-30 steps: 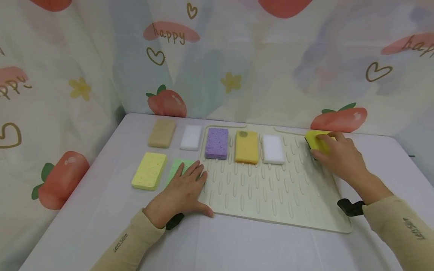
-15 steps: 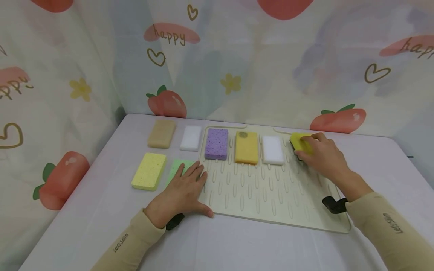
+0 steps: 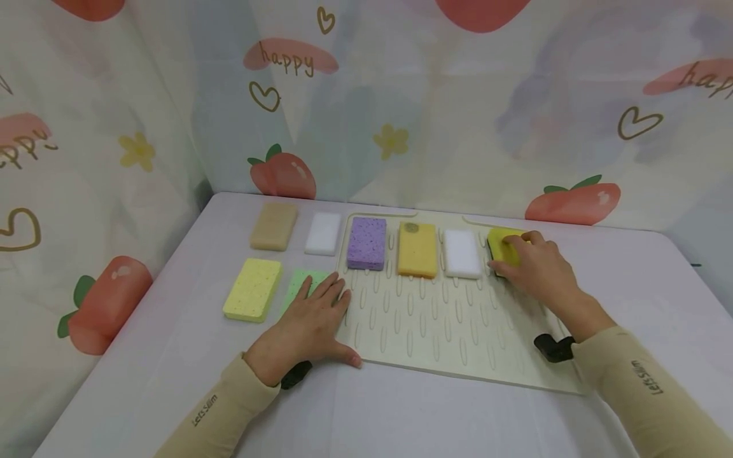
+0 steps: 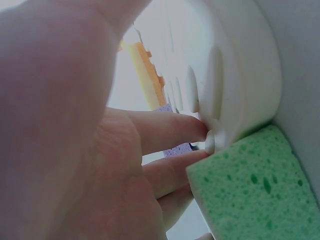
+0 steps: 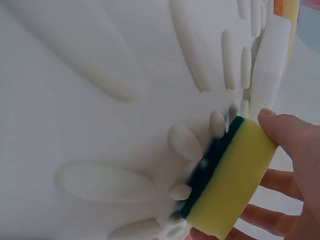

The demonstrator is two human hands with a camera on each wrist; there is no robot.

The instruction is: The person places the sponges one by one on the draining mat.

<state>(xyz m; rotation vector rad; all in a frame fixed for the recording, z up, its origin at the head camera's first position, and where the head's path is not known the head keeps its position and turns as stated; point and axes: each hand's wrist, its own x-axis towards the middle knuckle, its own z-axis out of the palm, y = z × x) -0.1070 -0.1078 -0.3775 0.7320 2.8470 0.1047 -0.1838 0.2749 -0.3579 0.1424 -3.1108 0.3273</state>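
Observation:
My right hand (image 3: 541, 270) grips a yellow sponge (image 5: 235, 177) with a dark green scouring side, at the back right of a cream ridged mat (image 3: 424, 331). That green side faces down against the mat's ridges in the right wrist view. My left hand (image 3: 306, 327) lies with fingers spread across the mat's left edge, partly covering a speckled green sponge (image 4: 255, 187). Along the mat's back a purple sponge (image 3: 366, 243), an orange-yellow sponge (image 3: 417, 249) and a white sponge (image 3: 462, 253) sit in a row, left of the held one.
Left of the mat lie a tan sponge (image 3: 273, 226), a thin white sponge (image 3: 323, 233) and a speckled yellow sponge (image 3: 252, 289) on the white table (image 3: 401, 420). A patterned curtain (image 3: 446, 127) stands behind the table and on the left.
My right hand has moved left with the yellow sponge, from the mat's right edge to beside the white sponge, and shifted only slightly lately. The left hand has stayed in place.

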